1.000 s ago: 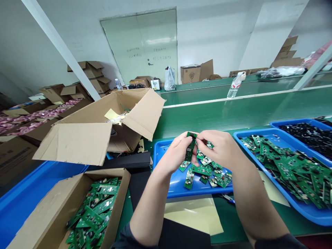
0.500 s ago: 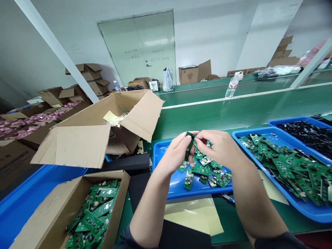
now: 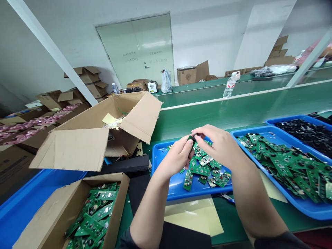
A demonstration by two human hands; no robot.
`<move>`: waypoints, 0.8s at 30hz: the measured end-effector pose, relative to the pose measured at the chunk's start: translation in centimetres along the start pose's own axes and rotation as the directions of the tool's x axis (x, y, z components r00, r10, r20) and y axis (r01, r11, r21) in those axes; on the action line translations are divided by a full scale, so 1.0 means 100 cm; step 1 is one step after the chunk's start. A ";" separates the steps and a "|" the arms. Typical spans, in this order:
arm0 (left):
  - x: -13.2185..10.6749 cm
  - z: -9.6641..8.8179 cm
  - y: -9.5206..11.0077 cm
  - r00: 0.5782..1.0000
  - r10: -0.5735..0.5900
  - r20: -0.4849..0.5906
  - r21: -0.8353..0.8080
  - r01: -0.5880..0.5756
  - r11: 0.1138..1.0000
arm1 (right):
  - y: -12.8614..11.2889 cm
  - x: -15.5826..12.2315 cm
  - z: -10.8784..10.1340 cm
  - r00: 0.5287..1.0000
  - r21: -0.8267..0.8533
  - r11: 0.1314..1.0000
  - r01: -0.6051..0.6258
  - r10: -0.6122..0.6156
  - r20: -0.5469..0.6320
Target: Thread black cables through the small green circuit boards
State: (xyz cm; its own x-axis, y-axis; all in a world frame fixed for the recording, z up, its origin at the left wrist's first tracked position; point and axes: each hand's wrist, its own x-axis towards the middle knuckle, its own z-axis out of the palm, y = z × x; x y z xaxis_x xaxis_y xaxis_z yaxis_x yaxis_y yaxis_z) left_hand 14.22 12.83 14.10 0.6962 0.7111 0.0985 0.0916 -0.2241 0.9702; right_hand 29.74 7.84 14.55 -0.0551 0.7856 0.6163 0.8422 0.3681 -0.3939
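Note:
My left hand [image 3: 179, 154] is closed round a small green circuit board [image 3: 191, 138], whose upper end shows between thumb and fingers. My right hand [image 3: 214, 141] pinches a small dark part [image 3: 196, 135] at the top end of that board; whether it is fixed to the board I cannot tell. Both hands are above a blue tray [image 3: 171, 192] in which several loose circuit boards [image 3: 201, 169] lie scattered. Fingers hide most of the held board.
To the right, a blue tray [image 3: 293, 204] holds heaped circuit boards; behind it another tray holds black parts [image 3: 306, 135]. At left stand a carton of boards [image 3: 121, 193] and a large open carton [image 3: 72, 148]. Yellow paper [image 3: 192, 216] and a blue-handled tool [image 3: 228, 198] lie in front.
My right fingers have shifted onto the top end of the board, where a dark part now shows. The left hand has turned the board slightly. The view has moved a little.

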 end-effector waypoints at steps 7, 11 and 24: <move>-0.002 -0.006 0.001 0.997 0.000 -0.071 -0.013 -0.001 1.000 | -0.013 -0.005 0.011 0.999 -0.054 0.998 -0.028 0.030 0.038; -0.006 -0.009 0.006 0.998 0.014 -0.059 -0.074 -0.018 0.997 | -0.016 -0.005 0.019 0.999 0.005 1.000 -0.024 0.024 0.023; -0.031 -0.002 0.022 0.964 0.254 0.078 -0.348 -0.212 0.913 | -0.018 -0.016 -0.011 0.900 0.298 0.939 0.172 -0.027 -0.434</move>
State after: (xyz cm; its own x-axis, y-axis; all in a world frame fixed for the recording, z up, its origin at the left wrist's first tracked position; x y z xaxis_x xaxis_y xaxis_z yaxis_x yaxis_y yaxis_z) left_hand 12.13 10.21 16.00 0.7501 0.5766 0.3239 -0.3116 -0.1238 0.9421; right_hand 28.90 5.40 15.06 0.1608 0.4814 0.8616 0.6212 0.6290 -0.4674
